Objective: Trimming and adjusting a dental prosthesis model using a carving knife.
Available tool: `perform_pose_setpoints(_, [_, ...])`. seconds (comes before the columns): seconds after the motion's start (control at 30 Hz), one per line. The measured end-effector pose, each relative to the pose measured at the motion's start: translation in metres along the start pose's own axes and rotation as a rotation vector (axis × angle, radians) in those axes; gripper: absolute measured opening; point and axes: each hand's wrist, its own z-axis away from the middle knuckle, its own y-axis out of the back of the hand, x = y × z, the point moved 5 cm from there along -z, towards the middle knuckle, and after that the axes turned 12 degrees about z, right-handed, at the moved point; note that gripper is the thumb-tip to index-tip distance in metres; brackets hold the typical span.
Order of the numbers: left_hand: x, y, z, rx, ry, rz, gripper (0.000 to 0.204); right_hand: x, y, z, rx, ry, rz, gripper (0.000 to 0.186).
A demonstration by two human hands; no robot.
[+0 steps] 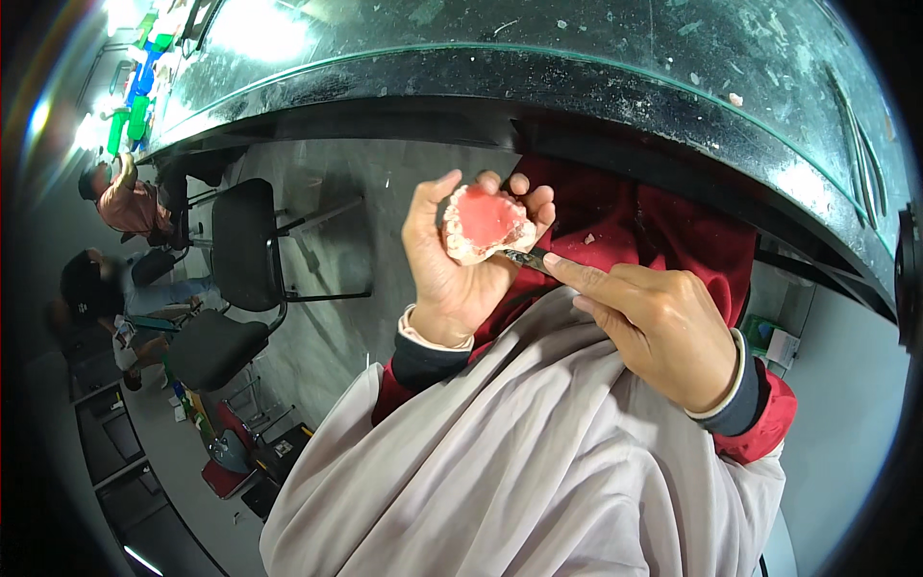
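1. Dental cast (462, 252), cream with a row of teeth: it's in your left hand (460, 288), up off the desk (452, 77), above your lap, near the desk's edge.
2. Left fingers: grasping the cast, thumb on its left side, fingertips curled up along the far and right sides. Palm faces up beneath it.
3. Right hand (663, 332): fingers wrapped round a slim dark tool (529, 259), index stretched along it toward the cast. Handle mostly hidden in your grip.
4. Tool end meets the cast's near right edge, looks like contact; exact tip shape too small to tell.
5. Done, as far as it shows: pink sheet (486, 219) covers the middle of the cast, inside the teeth, fairly smooth on top.
6. Left, my judgement: the edge by the tool looks ragged, so your scraping or trimming there seems unfinished. Can't tell how much remains; your fingers hide part of the far rim.
7. Pale crumb (590, 238) lies on the dark red cloth (635, 216) over your lap, maybe a trimming; can't confirm.
8. Small scrap (735, 99) sits on the desk, well apart from your hands.
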Motion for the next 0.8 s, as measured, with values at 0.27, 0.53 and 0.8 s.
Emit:
perform_pose_setpoints(0.27, [-0.035, 0.071, -0.03, 0.286, -0.006, -0.011, 0.024, 0.027, -0.019, 0.009, -0.205, -0.077, 0.213, 0.038])
perform_pose_setpoints(0.53, [-0.042, 0.087, -0.038, 0.269, 0.025, -0.165, 0.024, 0.045, -0.031, 0.015, -0.337, -0.02, 0.324, 0.059])
perform_pose_setpoints(0.8, [-0.04, 0.093, -0.034, 0.238, -0.003, -0.162, 0.024, 0.043, -0.03, 0.009, -0.302, -0.116, 0.07, 0.042])
